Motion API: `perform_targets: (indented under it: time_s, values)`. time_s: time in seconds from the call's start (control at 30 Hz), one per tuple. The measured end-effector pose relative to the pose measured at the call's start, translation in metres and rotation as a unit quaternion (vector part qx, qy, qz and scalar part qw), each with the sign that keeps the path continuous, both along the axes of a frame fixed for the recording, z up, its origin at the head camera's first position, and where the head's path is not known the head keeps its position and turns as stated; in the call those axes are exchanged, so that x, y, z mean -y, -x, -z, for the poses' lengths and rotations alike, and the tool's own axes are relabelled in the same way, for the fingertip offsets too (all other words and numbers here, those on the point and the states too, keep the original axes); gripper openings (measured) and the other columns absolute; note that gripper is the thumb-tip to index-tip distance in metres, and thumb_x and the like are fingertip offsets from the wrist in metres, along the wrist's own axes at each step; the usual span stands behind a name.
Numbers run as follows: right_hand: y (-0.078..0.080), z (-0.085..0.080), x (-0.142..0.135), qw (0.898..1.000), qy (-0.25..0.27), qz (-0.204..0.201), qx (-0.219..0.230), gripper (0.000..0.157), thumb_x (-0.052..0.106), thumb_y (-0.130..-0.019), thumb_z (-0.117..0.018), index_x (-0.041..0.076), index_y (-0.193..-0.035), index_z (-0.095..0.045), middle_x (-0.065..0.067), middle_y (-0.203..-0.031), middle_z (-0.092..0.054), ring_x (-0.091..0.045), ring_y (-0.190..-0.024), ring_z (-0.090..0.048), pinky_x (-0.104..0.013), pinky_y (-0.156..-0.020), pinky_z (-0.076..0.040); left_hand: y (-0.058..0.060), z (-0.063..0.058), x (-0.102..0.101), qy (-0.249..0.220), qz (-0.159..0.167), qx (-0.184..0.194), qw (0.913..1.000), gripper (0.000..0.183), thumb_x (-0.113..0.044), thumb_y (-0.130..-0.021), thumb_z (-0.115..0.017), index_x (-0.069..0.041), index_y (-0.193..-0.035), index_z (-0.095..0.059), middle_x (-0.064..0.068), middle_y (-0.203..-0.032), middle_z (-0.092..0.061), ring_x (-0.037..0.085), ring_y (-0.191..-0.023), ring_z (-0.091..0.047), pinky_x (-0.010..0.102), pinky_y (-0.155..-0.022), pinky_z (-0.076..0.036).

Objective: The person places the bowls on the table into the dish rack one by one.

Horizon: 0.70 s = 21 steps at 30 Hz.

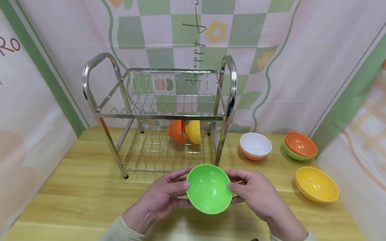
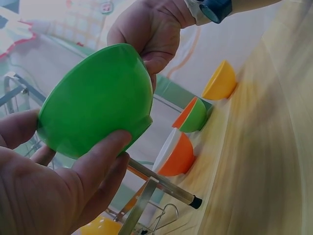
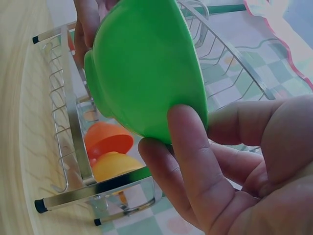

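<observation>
Both hands hold a green bowl [image 1: 209, 189] in front of the dish rack, its inside tilted toward the head camera. My left hand [image 1: 164, 195] grips its left side, thumb at the rim and fingers behind. From the right, my right hand [image 1: 256, 193] pinches the opposite rim the same way. In the left wrist view the bowl's outer wall [image 2: 98, 103] shows above the tabletop, fingers spread along it. The right wrist view shows fingertips [image 3: 186, 120] against the wall near the rim.
A two-tier metal dish rack [image 1: 162, 116] stands behind, an orange bowl [image 1: 177, 131] and a yellow bowl [image 1: 194, 131] upright on its lower tier. At right are a white bowl [image 1: 256, 143] stacked in an orange one, an orange bowl [image 1: 301, 143] in a green one, and a yellow bowl [image 1: 317, 184].
</observation>
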State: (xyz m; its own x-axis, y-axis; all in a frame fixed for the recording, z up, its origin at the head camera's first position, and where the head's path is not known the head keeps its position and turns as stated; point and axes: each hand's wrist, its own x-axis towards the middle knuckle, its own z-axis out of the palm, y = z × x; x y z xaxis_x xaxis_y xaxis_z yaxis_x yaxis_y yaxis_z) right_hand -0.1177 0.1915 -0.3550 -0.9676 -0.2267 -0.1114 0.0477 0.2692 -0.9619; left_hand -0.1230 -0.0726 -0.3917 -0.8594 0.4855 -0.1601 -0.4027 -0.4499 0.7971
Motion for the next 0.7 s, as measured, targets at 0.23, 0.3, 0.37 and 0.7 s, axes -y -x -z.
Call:
perform_targets:
  time_s: [0.23, 0.3, 0.37, 0.7]
  values:
    - [0.006, -0.003, -0.002, 0.996, 0.042, 0.066, -0.041, 0.046, 0.015, -0.101, -0.060, -0.003, -0.142, -0.048, -0.023, -0.126, -0.058, -0.034, -0.107, -0.062, -0.037, -0.083, -0.057, 0.001, -0.002, 0.011, -0.010, -0.029, 0.001, 0.9995, 0.058, 0.001, -0.094, -0.061, -0.002, -0.148, -0.043, 0.022, -0.134, -0.052, 0.033, -0.106, -0.065, 0.054, -0.093, -0.050]
    - [0.010, -0.005, -0.005, 0.993, 0.032, 0.085, -0.073, 0.052, 0.018, -0.102, -0.060, 0.000, -0.147, -0.043, -0.023, -0.131, -0.056, -0.035, -0.114, -0.059, -0.034, -0.087, -0.055, 0.002, -0.003, 0.017, -0.013, -0.040, 0.000, 0.9991, 0.058, 0.001, -0.094, -0.061, -0.002, -0.149, -0.041, 0.021, -0.136, -0.051, 0.034, -0.107, -0.064, 0.055, -0.094, -0.049]
    - [0.014, -0.007, -0.007, 0.991, 0.018, 0.094, -0.095, 0.061, 0.023, -0.101, -0.063, 0.006, -0.153, -0.036, -0.021, -0.138, -0.053, -0.035, -0.122, -0.054, -0.032, -0.091, -0.052, 0.003, -0.004, 0.022, -0.014, -0.049, -0.003, 0.9987, 0.058, 0.001, -0.095, -0.060, -0.001, -0.149, -0.040, 0.022, -0.139, -0.049, 0.034, -0.109, -0.064, 0.055, -0.095, -0.048]
    - [0.041, -0.002, 0.006, 0.977, -0.006, 0.130, -0.170, 0.079, 0.027, -0.089, -0.078, 0.030, -0.155, -0.034, -0.006, -0.149, -0.046, -0.027, -0.129, -0.051, -0.028, -0.095, -0.048, 0.012, -0.007, 0.046, -0.013, -0.100, -0.023, 0.9946, 0.053, 0.002, -0.100, -0.050, -0.001, -0.151, -0.035, 0.021, -0.137, -0.051, 0.035, -0.112, -0.062, 0.055, -0.096, -0.047]
